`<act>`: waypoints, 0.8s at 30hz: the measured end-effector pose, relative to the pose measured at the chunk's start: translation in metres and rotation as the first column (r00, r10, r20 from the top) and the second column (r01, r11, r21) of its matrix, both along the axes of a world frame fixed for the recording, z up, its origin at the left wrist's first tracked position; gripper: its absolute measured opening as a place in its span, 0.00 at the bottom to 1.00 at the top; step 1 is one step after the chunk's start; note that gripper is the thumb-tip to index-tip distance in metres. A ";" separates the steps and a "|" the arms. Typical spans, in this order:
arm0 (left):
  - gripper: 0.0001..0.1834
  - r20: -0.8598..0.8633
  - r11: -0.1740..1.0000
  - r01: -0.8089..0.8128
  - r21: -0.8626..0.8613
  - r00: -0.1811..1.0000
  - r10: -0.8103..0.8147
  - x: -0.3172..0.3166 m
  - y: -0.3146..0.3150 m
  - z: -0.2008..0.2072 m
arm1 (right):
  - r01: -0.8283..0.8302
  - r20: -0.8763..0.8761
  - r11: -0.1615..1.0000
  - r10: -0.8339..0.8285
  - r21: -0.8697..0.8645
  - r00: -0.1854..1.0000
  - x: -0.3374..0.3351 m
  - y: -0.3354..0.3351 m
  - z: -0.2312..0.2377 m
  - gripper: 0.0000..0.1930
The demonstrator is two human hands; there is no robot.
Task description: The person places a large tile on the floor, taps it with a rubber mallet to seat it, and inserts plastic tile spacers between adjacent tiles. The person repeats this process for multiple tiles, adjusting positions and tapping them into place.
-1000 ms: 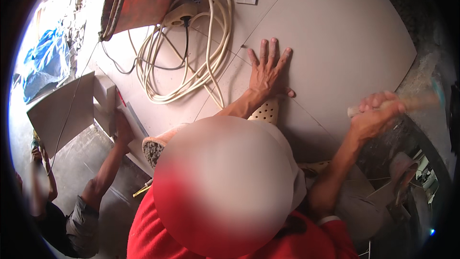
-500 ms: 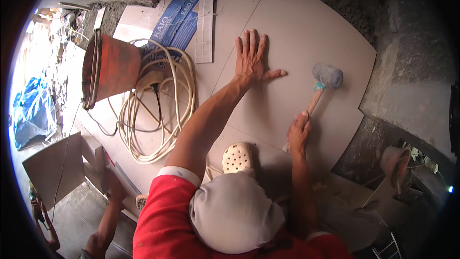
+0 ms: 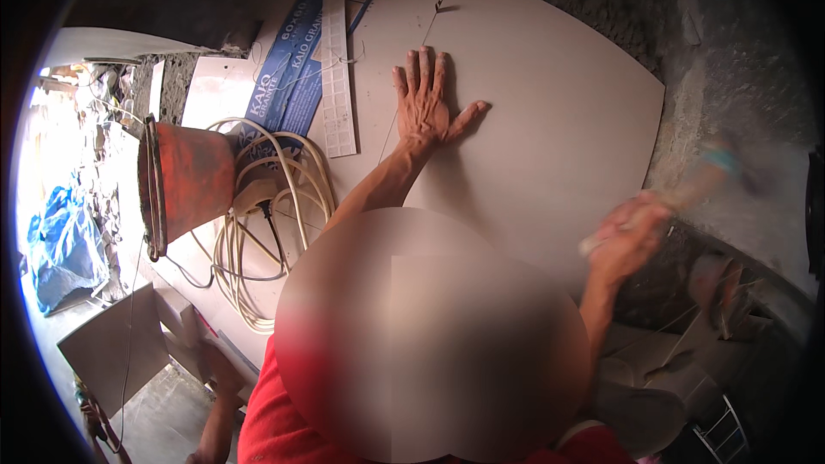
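My left hand (image 3: pixel 425 107) lies flat on a large pale floor tile (image 3: pixel 550 120), fingers spread and thumb out to the right, just beside a joint line. My right hand (image 3: pixel 632 236) is wrapped round the wooden handle of a rubber mallet (image 3: pixel 700 185). The mallet is off the tile, past its right edge, and its head is smeared by motion. A small clip (image 3: pixel 443 7) stands in the joint farther off. A large blurred patch covers the lower middle, hiding part of my left forearm and the floor there.
An orange-red bucket (image 3: pixel 193 172) lies tipped at left beside a coiled cream cable (image 3: pixel 228 283). Blue cardboard (image 3: pixel 288 69) and a white perforated strip (image 3: pixel 338 77) lie beyond. At lower left, a co-worker's arm (image 3: pixel 225 369) reaches by tile pieces (image 3: pixel 116 344). Rough dark mortar borders the tiles at right.
My right hand has swung the mallet rightward, from above the tile to beyond its edge. My left hand stays flat on the tile. The whole view has shifted slightly.
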State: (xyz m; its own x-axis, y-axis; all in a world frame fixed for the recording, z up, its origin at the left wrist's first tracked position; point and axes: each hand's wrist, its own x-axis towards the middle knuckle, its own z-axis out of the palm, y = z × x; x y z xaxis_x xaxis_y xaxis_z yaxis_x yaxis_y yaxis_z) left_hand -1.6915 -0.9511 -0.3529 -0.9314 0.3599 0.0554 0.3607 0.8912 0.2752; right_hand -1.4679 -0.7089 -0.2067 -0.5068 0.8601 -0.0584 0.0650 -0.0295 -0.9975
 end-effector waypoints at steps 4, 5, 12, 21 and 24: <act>0.69 0.023 1.000 -0.016 0.006 1.000 0.016 -0.001 0.001 0.006 | 0.182 -0.188 0.972 -0.153 0.150 0.970 -0.015 -0.007 -0.032 0.24; 0.69 0.035 1.000 -0.020 0.011 0.999 0.020 -0.002 0.001 0.008 | 0.169 -0.060 0.984 -0.167 0.046 0.984 -0.014 -0.035 -0.056 0.23; 0.70 0.088 1.000 -0.014 -0.015 0.996 0.016 0.003 0.000 0.014 | -0.074 0.020 0.979 0.079 -0.191 0.997 0.000 -0.018 -0.018 0.25; 0.69 0.013 1.000 -0.012 0.001 1.000 0.012 0.000 0.002 0.014 | -0.023 0.331 0.925 0.159 -0.380 0.930 -0.009 -0.064 -0.018 0.23; 0.70 0.074 1.000 -0.012 0.002 0.997 0.012 0.002 0.001 0.013 | -0.032 0.123 0.966 0.065 -0.255 0.990 0.003 -0.047 -0.013 0.24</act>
State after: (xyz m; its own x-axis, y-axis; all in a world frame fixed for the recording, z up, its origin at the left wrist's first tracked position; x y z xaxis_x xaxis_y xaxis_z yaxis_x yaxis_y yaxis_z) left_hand -1.6895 -0.9501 -0.3395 -0.9373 0.3484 -0.0125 0.3285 0.8945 0.3032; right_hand -1.4649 -0.7559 -0.2195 -0.5215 0.7837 -0.3375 0.2005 -0.2719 -0.9412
